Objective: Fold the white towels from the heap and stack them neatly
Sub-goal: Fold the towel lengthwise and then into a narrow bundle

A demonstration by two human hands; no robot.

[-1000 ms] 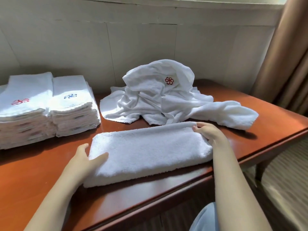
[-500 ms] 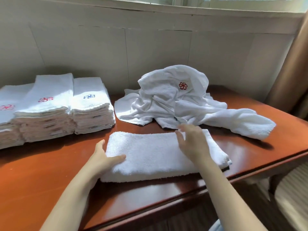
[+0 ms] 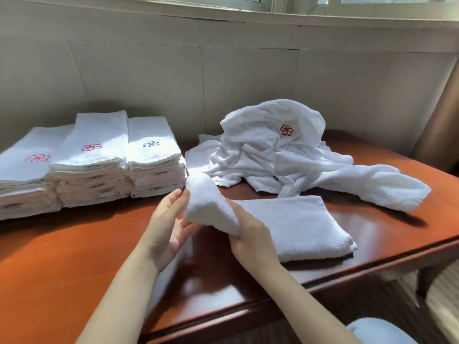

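Up off the table [image 3: 62, 269] has come the left end of the towel [image 3: 298, 224], which lay flat a moment ago. The left hand [image 3: 171, 224] has its fingers [image 3: 177, 202] almost straight, pushed against that raised end from the left. The right hand [image 3: 250, 234] has its fingers curled round the near edge of the same end. From the fingers, the rest of the towel runs long and flat toward the lower right of the frame. So I think the raised end must go right, over the flat part. The right hand is nearer to it. The heap [image 3: 285, 150] sits behind, and the stacks [image 3: 99, 165] are at the left.
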